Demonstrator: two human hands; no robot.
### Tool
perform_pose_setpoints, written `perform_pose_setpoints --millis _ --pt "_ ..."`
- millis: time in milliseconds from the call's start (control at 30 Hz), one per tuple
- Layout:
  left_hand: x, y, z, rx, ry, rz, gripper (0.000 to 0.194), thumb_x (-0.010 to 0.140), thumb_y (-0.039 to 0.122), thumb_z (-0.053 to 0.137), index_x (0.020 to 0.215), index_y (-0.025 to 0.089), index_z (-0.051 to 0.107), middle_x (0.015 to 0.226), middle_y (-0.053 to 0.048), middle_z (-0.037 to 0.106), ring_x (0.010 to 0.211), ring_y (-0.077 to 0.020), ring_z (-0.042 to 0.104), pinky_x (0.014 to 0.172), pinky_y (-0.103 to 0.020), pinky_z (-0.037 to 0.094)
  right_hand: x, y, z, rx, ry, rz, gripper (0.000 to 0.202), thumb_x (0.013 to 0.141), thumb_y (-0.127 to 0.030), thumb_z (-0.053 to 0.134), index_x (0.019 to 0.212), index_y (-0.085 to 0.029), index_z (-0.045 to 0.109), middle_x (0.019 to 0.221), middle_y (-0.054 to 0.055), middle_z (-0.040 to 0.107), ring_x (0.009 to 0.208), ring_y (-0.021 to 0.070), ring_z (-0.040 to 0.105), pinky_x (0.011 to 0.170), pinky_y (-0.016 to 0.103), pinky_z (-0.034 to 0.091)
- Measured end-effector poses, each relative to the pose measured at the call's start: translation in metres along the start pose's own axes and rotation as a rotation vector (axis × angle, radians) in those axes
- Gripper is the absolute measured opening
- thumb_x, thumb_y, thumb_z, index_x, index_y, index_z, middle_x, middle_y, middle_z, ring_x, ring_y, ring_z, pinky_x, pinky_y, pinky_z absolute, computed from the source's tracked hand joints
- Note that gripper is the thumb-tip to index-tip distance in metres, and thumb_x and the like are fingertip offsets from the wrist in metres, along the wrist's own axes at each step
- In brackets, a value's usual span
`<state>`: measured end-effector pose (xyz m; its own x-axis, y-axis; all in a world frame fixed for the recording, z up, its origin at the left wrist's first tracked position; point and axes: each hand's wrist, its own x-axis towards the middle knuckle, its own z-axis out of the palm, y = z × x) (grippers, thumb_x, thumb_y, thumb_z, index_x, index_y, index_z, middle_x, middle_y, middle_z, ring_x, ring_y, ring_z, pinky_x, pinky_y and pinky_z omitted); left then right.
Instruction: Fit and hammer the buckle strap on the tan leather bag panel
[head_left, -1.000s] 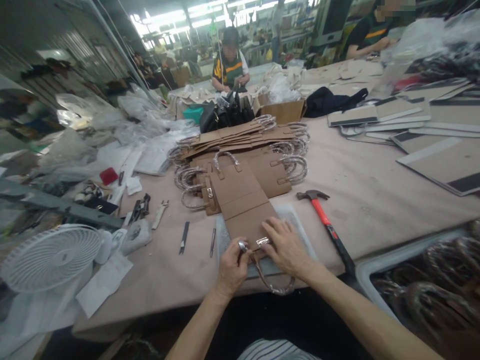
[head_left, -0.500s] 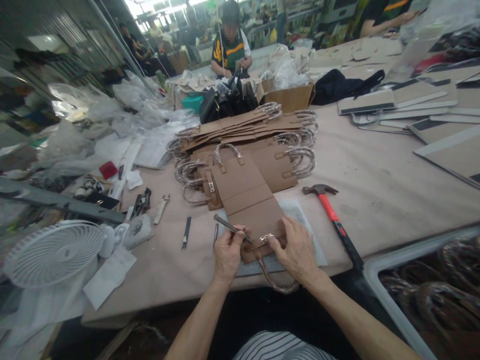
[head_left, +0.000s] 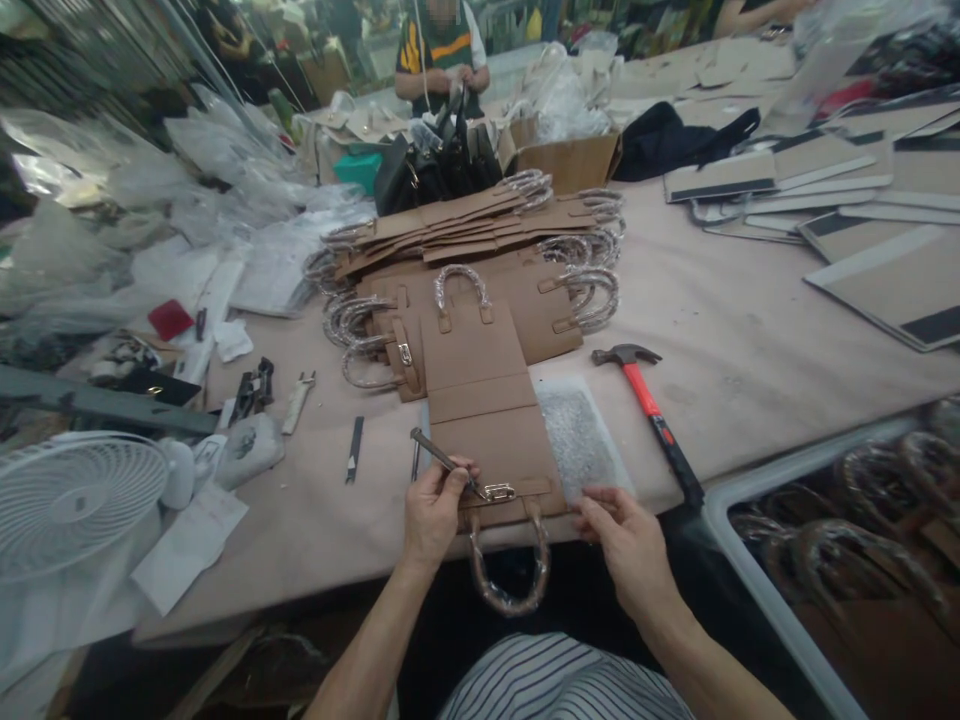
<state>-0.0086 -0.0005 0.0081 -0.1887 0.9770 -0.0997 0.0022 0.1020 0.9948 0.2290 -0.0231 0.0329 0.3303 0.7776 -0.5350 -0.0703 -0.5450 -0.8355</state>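
My left hand (head_left: 433, 510) is closed round a slim metal punch (head_left: 435, 448), its lower end beside a metal clasp (head_left: 499, 492) on a brown bag panel (head_left: 487, 440). The panel lies flat, with one plastic-wrapped handle (head_left: 510, 605) hanging over the table edge and another handle (head_left: 461, 275) at its far end. Just off the panel's right edge is my right hand (head_left: 622, 535), fingers loosely bent and apart, with nothing visible in them. Beneath the panel a pale slab (head_left: 581, 430) shows on the right.
A claw hammer (head_left: 646, 400) lies right of the slab. More brown bag panels (head_left: 555, 330) are stacked behind. At left are a flat dark tool (head_left: 355, 450) and a white fan (head_left: 82, 505). A bin (head_left: 720, 500) of handled pieces stands at right. Across the table sits another person (head_left: 442, 60).
My right hand has come off the panel and moved right. The panel has turned straighter, and its near handle now hangs over the table edge. My left hand still holds the punch.
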Motion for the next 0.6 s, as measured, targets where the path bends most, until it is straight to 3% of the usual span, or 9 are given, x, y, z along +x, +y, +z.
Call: perform_pose_setpoints --millis 133,233,367,467,600 --pt "0.006 0.01 0.015 -0.063 0.006 0.009 0.032 0.086 0.047 0.073 0.091 0.016 0.071 0.092 -0.006 0.074 0.083 -0.0195 0.075 0.079 -0.028 0.06 -0.02 0.013 0.005 0.218 -0.167 0.26 0.038 0.057 -0.042 0.086 0.079 -0.016 0.068 0.08 0.01 0.076 0.068 0.0223 0.07 0.06 0.032 0.053" --pt "0.009 0.018 0.031 -0.038 -0.041 0.04 0.029 0.086 0.045 0.073 0.091 0.016 0.072 0.09 -0.007 0.075 0.084 -0.0191 0.074 0.078 -0.027 0.059 -0.026 0.014 0.011 0.422 -0.275 0.34 0.038 0.056 -0.038 0.089 0.078 -0.016 0.068 0.084 0.01 0.077 0.075 0.022 0.072 0.068 0.031 0.056" --pt "0.013 0.02 0.044 -0.04 -0.085 -0.008 0.03 0.085 0.045 0.073 0.092 0.016 0.073 0.09 -0.006 0.075 0.081 -0.0186 0.073 0.071 -0.025 0.059 -0.027 0.007 0.013 0.534 -0.325 0.346 0.036 0.06 -0.035 0.09 0.081 -0.017 0.066 0.086 0.009 0.077 0.074 0.0209 0.072 0.062 0.028 0.054" --pt "0.015 0.02 0.044 -0.14 -0.049 -0.035 0.034 0.083 0.048 0.075 0.089 0.015 0.072 0.089 -0.006 0.074 0.081 -0.0183 0.074 0.075 -0.028 0.06 -0.023 0.0 0.016 0.547 -0.41 0.329 0.036 0.065 -0.04 0.088 0.085 -0.018 0.067 0.081 0.007 0.075 0.063 0.0184 0.068 0.053 0.026 0.05" --pt "0.018 0.031 0.044 -0.169 -0.056 -0.063 0.036 0.08 0.049 0.078 0.085 0.014 0.072 0.082 -0.005 0.074 0.078 -0.0186 0.074 0.075 -0.028 0.06 -0.011 -0.007 0.029 0.47 -0.515 0.166 0.036 0.071 -0.043 0.084 0.094 -0.018 0.07 0.077 0.004 0.072 0.063 0.018 0.064 0.059 0.028 0.052"
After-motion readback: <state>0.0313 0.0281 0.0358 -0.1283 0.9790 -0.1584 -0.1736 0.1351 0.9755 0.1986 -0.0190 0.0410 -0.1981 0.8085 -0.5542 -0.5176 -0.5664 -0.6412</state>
